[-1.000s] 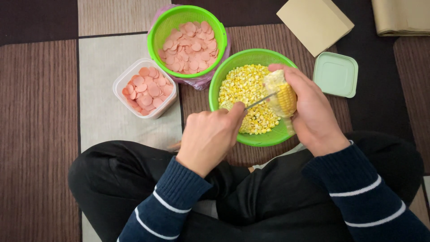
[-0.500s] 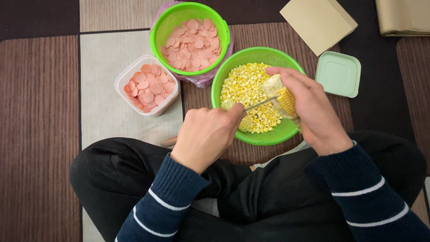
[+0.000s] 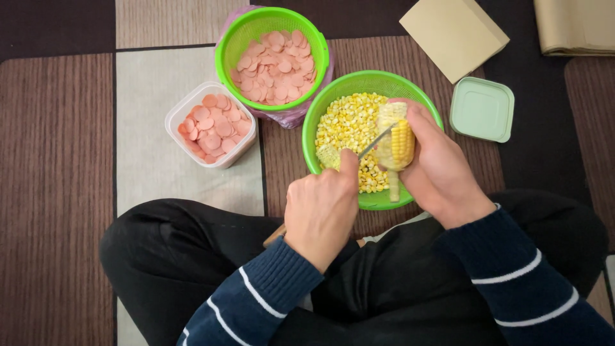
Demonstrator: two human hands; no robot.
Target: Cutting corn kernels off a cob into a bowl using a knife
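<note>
My right hand [image 3: 442,166] grips a partly stripped corn cob [image 3: 396,134] upright over a green colander [image 3: 410,91] that holds loose yellow kernels. My left hand [image 3: 323,208] is closed on a knife [image 3: 375,142]; its thin blade lies against the cob's left side and its wooden handle end pokes out below my wrist. My crossed legs in black trousers fill the lower part of the view.
A second green colander [image 3: 224,45] with pink sausage slices stands behind on a plastic bag. A clear square tub [image 3: 176,115] of the same slices sits to the left. A pale green lid [image 3: 482,109] and a tan box [image 3: 453,35] lie to the right on the patchwork rug.
My left hand has shifted the knife blade a little down along the cob. The right hand has kept the cob in place over the bowl.
</note>
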